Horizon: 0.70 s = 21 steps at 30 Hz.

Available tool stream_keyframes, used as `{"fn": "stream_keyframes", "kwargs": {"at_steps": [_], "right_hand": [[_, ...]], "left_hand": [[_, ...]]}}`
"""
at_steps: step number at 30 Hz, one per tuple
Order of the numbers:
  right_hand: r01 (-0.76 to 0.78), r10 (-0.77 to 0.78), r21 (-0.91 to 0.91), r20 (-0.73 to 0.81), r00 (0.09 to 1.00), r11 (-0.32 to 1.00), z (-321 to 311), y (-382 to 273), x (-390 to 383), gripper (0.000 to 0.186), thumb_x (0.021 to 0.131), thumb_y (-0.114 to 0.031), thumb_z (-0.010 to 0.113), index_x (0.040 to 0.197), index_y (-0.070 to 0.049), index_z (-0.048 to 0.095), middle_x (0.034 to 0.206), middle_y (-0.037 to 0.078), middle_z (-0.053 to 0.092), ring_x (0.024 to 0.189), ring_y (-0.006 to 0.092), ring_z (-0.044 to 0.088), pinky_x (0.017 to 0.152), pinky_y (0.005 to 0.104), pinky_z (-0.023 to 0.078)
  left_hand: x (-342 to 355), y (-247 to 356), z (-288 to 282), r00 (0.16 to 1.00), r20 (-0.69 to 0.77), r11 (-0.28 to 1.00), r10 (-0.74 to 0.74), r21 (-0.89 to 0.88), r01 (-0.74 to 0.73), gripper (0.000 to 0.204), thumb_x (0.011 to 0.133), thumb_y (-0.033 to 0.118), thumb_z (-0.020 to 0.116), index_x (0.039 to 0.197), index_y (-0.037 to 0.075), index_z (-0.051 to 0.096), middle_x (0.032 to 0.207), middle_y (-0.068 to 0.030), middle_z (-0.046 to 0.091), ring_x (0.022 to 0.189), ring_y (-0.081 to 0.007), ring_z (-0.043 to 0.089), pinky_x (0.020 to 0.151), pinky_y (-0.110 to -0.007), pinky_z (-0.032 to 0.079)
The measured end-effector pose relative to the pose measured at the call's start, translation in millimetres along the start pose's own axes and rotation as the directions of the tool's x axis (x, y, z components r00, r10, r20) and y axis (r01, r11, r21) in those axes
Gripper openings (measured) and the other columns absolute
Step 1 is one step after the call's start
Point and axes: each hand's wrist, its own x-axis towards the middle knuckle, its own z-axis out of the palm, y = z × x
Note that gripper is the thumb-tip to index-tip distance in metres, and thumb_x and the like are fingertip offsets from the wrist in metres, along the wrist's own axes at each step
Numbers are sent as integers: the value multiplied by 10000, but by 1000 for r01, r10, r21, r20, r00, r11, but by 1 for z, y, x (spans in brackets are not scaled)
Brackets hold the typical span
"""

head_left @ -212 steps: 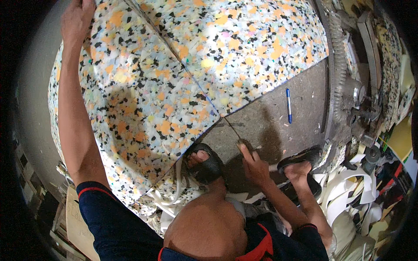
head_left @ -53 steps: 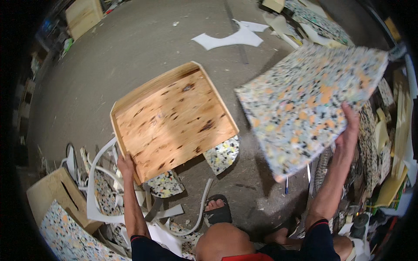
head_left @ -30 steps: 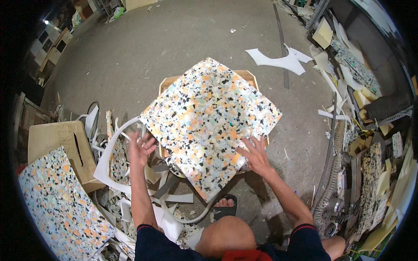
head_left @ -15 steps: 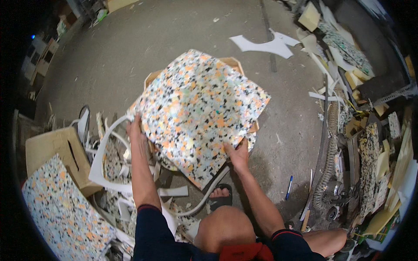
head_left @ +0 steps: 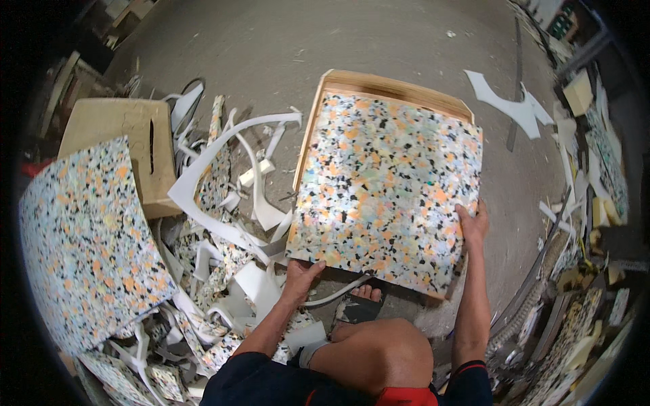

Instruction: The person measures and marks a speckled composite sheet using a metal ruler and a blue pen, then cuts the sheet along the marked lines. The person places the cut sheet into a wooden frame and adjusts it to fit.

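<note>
Currently, a speckled foam sheet [head_left: 386, 186] is laid over a shallow wooden tray [head_left: 399, 88], whose far and left rims are left showing. Its right edge is clamped by the right hand [head_left: 474, 222], thumb on top. Its near edge, by the left corner, is touched by the left hand [head_left: 301, 279] (whether it is gripped cannot be told, the fingers being hidden). White offcuts [head_left: 184, 191] are strewn to the left.
</note>
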Motion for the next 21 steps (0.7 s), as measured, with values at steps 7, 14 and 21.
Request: {"fn": "stream_keyframes", "kwargs": {"at_steps": [7,14,21], "right_hand": [[-24,22,67,17,1000,997,-2,-36,3,671,846,-211,785,1402,77,543,1368,253,611,1251,320,603,1027,388,478],[3,14,71,-243,970,997,27,-39,37,570,890,-185,742,1380,58,578,1302,254,656,1201,389,638,1021,443,485],[-23,25,13,-183,983,1000,24,-27,62,582,911,-194,726,1412,47,553,1322,262,640,1191,363,647,1006,430,502]], "left_hand": [[63,36,-50,542,268,-9,797,901,-433,664,810,165,766,1398,-10,511,1233,-221,613,1199,-400,580,990,-431,477],[113,33,-58,784,185,163,592,925,-342,200,805,171,697,880,-4,635,945,-221,664,907,-451,644,803,-528,516],[36,83,-71,961,-242,-28,136,968,248,432,879,380,586,803,-11,752,842,-272,707,834,-451,695,788,-517,555]]}}
